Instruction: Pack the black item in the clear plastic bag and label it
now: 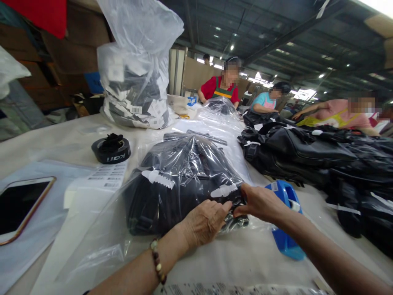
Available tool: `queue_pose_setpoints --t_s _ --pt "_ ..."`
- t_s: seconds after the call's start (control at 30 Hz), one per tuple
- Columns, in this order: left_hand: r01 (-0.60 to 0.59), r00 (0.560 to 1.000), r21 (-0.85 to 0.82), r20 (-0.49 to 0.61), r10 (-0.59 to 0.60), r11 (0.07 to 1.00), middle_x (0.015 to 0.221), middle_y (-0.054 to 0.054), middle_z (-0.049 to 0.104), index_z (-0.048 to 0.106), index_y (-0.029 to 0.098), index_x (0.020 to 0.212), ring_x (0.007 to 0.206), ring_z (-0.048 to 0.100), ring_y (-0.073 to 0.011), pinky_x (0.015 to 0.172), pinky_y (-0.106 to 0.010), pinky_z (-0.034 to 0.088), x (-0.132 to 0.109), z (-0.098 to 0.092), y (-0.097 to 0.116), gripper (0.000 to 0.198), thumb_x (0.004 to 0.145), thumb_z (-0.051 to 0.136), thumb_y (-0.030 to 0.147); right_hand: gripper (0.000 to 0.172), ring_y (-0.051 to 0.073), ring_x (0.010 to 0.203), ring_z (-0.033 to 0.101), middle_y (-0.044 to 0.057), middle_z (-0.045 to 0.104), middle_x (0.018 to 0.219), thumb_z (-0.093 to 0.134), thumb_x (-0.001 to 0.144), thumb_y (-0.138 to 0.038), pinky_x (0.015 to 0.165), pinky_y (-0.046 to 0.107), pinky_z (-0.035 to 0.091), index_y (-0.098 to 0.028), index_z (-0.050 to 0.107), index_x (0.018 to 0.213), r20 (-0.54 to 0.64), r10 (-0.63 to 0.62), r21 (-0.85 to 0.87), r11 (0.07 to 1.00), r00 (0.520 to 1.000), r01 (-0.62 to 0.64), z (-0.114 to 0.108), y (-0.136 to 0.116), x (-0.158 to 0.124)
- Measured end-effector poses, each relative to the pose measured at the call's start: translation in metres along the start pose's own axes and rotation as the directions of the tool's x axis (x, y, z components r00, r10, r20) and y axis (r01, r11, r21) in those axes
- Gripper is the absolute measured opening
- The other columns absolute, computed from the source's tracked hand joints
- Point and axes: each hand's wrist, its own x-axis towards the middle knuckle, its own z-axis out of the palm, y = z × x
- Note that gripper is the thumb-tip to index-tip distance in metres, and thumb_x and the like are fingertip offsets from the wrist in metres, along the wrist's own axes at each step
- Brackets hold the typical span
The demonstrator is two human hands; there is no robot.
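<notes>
A black bag (172,205) lies on the table in front of me, inside a clear plastic bag (193,155). Two white wavy-edged paper pieces (159,179) show through the plastic on its near side. My left hand (207,221), with a beaded bracelet at the wrist, presses at the near right corner with its fingers curled on the plastic. Just right of it, my right hand (260,203) pinches the gathered plastic between thumb and fingers. Exactly what lies under the left fingertips is hidden.
A blue tape dispenser (287,241) stands beside my right forearm. Black bags (301,147) are heaped at right. On the left are a phone (23,209), label sheets (107,178), a black lettered roll (111,151) and a large clear sack of tags (135,94). Co-workers (222,88) stand beyond.
</notes>
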Motion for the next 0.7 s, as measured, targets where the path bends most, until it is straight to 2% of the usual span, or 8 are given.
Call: queue_pose_setpoints --t_s 0.1,0.17,0.2,0.3,0.37,0.43,0.57,0.7 --pt "0.004 1.000 -0.004 0.003 -0.004 1.000 0.096 -0.013 0.061 0.023 0.004 0.130 0.082 0.059 -0.0228 0.073 -0.038 0.052 0.001 -0.001 0.000 0.042 0.091 0.034 0.016 0.028 0.014 0.058 0.056 -0.005 0.058 0.061 0.073 0.069 -0.039 0.049 0.022 0.034 -0.022 0.052 0.073 0.013 -0.040 0.120 0.992 0.999 0.038 0.005 0.017 -0.003" --pt "0.005 1.000 -0.010 0.005 -0.005 1.000 0.095 -0.012 0.061 0.024 0.004 0.130 0.082 0.059 -0.0229 0.073 -0.038 0.051 0.001 -0.002 0.000 0.043 0.091 0.036 0.016 0.019 0.013 0.060 0.056 -0.004 0.059 0.065 0.067 0.077 -0.035 0.053 0.023 0.038 -0.021 0.053 0.078 -0.153 -0.043 0.151 0.986 0.987 0.066 0.012 0.017 -0.018" --pt "0.005 1.000 -0.015 0.005 -0.005 1.000 0.095 -0.012 0.061 0.024 0.004 0.130 0.083 0.059 -0.0230 0.073 -0.038 0.051 0.001 -0.002 -0.001 0.043 0.090 0.037 0.017 0.014 0.014 0.063 0.057 -0.002 0.060 0.069 0.063 0.082 -0.031 0.056 0.024 0.041 -0.021 0.054 0.081 -0.299 -0.062 0.145 0.983 0.952 0.110 0.018 0.012 -0.028" --pt "0.007 1.000 -0.032 0.013 -0.006 0.999 0.096 -0.012 0.061 0.025 0.004 0.129 0.084 0.059 -0.0233 0.074 -0.037 0.051 0.002 -0.003 -0.002 0.046 0.088 0.041 0.017 0.010 0.017 0.079 0.060 0.005 0.065 0.084 0.048 0.091 -0.019 0.074 0.029 0.044 -0.018 0.058 0.094 -0.666 -0.242 -0.004 0.947 0.706 0.321 0.043 -0.011 -0.058" --pt "0.013 1.000 -0.041 0.027 -0.012 0.999 0.101 -0.013 0.061 0.025 0.003 0.129 0.085 0.059 -0.0236 0.076 -0.038 0.050 0.002 -0.003 -0.002 0.047 0.087 0.041 0.015 0.021 0.020 0.096 0.059 0.009 0.066 0.099 0.045 0.091 -0.014 0.088 0.033 0.042 -0.015 0.057 0.109 -0.691 -0.361 -0.140 0.917 0.626 0.374 0.067 -0.025 -0.071" --pt "0.023 0.999 -0.044 0.047 -0.021 0.999 0.102 -0.014 0.061 0.026 0.002 0.128 0.087 0.060 -0.0239 0.078 -0.038 0.050 0.003 -0.004 -0.003 0.047 0.086 0.041 0.014 0.030 0.025 0.110 0.054 0.013 0.064 0.114 0.048 0.090 -0.015 0.099 0.041 0.035 -0.011 0.055 0.119 -0.672 -0.440 -0.277 0.895 0.596 0.349 0.093 -0.031 -0.076" --pt "0.033 0.995 -0.039 0.094 -0.029 0.999 0.103 -0.013 0.061 0.027 0.001 0.127 0.091 0.060 -0.0232 0.079 -0.035 0.049 0.005 -0.007 -0.003 0.047 0.086 0.043 0.018 0.047 0.033 0.132 0.035 0.017 0.055 0.130 0.048 0.087 -0.015 0.110 0.054 0.021 -0.010 0.045 0.134 -0.623 -0.511 -0.414 0.858 0.592 0.305 0.134 -0.025 -0.070" --pt "0.046 0.989 -0.018 0.140 -0.043 0.999 0.100 -0.011 0.063 0.031 0.002 0.125 0.090 0.061 -0.0215 0.078 -0.033 0.048 0.011 -0.013 -0.001 0.044 0.086 0.045 0.020 0.062 0.031 0.140 0.021 0.017 0.054 0.132 0.042 0.087 -0.013 0.112 0.056 0.017 -0.012 0.025 0.147 -0.642 -0.500 -0.400 0.865 0.581 0.302 0.147 -0.017 -0.066"
